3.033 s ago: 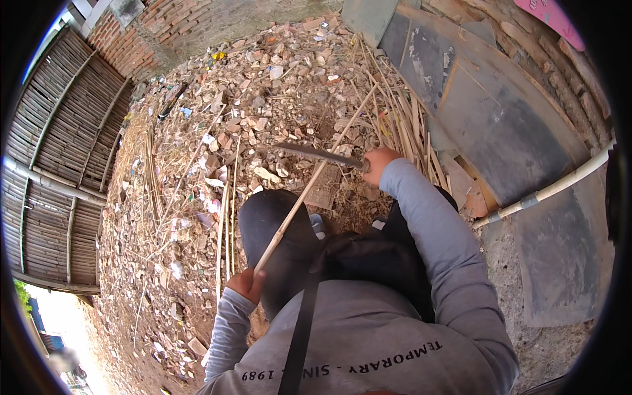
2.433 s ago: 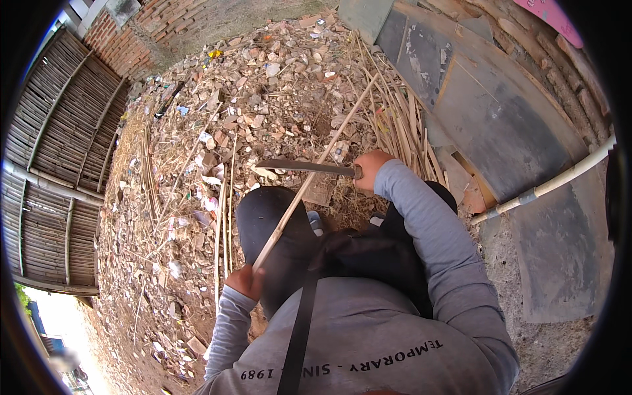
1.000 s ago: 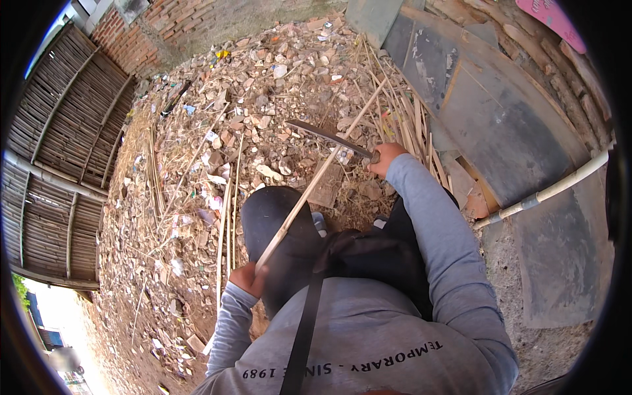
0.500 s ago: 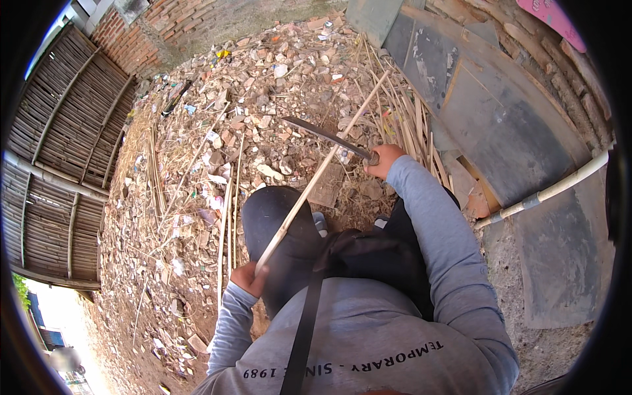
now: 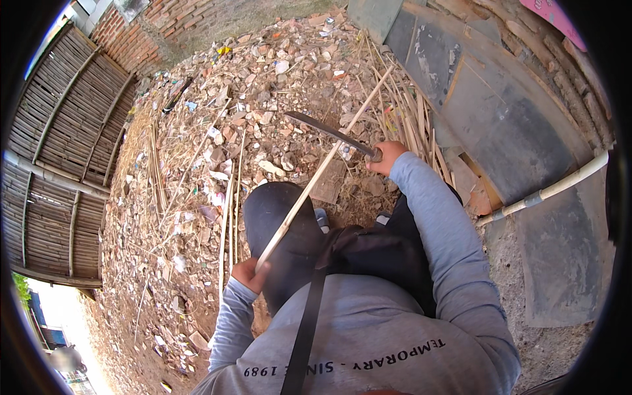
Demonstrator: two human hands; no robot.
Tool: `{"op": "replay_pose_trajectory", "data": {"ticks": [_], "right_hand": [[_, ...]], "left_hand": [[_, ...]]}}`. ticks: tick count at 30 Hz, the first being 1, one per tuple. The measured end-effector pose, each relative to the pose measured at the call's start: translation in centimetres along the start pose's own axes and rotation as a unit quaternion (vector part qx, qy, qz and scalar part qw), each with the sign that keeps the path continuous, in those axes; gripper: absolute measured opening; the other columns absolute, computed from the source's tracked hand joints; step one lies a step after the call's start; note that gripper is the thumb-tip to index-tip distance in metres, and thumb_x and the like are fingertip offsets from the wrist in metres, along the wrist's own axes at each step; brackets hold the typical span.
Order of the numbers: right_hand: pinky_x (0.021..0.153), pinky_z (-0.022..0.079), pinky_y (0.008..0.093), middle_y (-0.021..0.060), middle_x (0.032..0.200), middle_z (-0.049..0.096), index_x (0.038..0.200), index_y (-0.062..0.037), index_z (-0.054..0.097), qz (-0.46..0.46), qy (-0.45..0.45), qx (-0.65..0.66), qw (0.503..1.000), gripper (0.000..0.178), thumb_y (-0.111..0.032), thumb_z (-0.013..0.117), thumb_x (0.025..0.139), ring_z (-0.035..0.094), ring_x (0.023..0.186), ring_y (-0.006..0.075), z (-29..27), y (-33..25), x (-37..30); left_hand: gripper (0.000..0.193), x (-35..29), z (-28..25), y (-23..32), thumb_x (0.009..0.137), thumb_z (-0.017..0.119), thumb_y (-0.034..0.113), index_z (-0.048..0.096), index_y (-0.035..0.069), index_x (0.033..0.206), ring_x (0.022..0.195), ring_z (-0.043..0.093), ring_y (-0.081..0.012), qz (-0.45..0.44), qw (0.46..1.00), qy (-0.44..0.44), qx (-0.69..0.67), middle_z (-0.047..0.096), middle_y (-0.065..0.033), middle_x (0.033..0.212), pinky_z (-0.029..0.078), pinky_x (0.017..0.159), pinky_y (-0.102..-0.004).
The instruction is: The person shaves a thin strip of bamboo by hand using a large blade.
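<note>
My left hand (image 5: 250, 274) is closed around the near end of a long, pale bamboo strip (image 5: 304, 195). The strip slants up and away to the right, passing over my left knee. In my right hand (image 5: 388, 158) is the handle of a machete (image 5: 329, 131), whose dark blade points to the left. Blade and strip cross just left of my right hand, and they look to be touching there. The fingers of both hands are wrapped round what they hold.
Bamboo strips (image 5: 411, 125) lie heaped beyond my right hand, and a few thin ones (image 5: 228, 224) lie left of my knee. Broken brick and stone rubble (image 5: 263, 118) covers the ground. Dark sheets (image 5: 507, 125) and a pale pole (image 5: 543, 192) are at right, a bamboo fence (image 5: 62, 158) at left.
Hardly anything differs. My right hand and the machete have shifted very slightly to the right; both grips are the same.
</note>
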State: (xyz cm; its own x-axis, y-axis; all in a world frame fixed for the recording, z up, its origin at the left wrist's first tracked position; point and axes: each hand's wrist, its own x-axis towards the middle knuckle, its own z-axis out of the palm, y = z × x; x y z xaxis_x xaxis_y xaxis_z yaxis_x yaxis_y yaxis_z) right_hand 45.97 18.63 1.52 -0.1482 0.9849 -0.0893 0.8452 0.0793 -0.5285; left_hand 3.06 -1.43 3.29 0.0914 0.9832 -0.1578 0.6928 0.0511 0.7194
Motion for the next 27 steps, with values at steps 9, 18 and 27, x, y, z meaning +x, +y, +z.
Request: {"op": "replay_pose_trajectory", "data": {"ticks": [9, 18, 27], "right_hand": [[0.076, 0.05, 0.0417, 0.0176, 0.083, 0.065, 0.091, -0.0061, 0.065, -0.024, 0.0, 0.005, 1.0, 0.043, -0.041, 0.075, 0.068, 0.064, 0.082, 0.0346, 0.6, 0.7, 0.2], [0.079, 0.049, 0.0414, 0.0178, 0.088, 0.065, 0.098, -0.0051, 0.064, -0.04, -0.075, -0.001, 0.996, 0.045, -0.039, 0.074, 0.069, 0.064, 0.089, 0.0345, 0.5, 0.0, -0.2], [0.07, 0.049, 0.0461, 0.0181, 0.077, 0.063, 0.092, -0.0073, 0.063, -0.084, 0.024, -0.069, 0.994, 0.032, -0.031, 0.071, 0.073, 0.062, 0.078, 0.0386, -1.5, -3.0, -1.6]], "left_hand": [[0.039, 0.4, -0.4, -0.3, 0.088, 0.065, 0.035, 0.061, 0.0, 0.073, 0.054, 0.046, -0.0064, -0.055, 0.996, -0.042, -0.057, 0.052, 0.001, 0.055, 0.039, 0.048, -0.0277], [0.042, -0.3, 1.0, 0.0, 0.091, 0.06, 0.038, 0.056, 0.002, 0.07, 0.05, 0.045, -0.0107, -0.015, 1.0, 0.016, 0.006, 0.047, -0.0064, 0.051, 0.037, 0.047, -0.0311], [0.053, -0.1, 0.3, 1.4, 0.095, 0.045, 0.048, 0.056, 0.001, 0.076, 0.054, 0.056, -0.0344, -0.003, 0.994, 0.013, 0.11, 0.054, -0.0179, 0.058, 0.043, 0.053, -0.0416]]}}
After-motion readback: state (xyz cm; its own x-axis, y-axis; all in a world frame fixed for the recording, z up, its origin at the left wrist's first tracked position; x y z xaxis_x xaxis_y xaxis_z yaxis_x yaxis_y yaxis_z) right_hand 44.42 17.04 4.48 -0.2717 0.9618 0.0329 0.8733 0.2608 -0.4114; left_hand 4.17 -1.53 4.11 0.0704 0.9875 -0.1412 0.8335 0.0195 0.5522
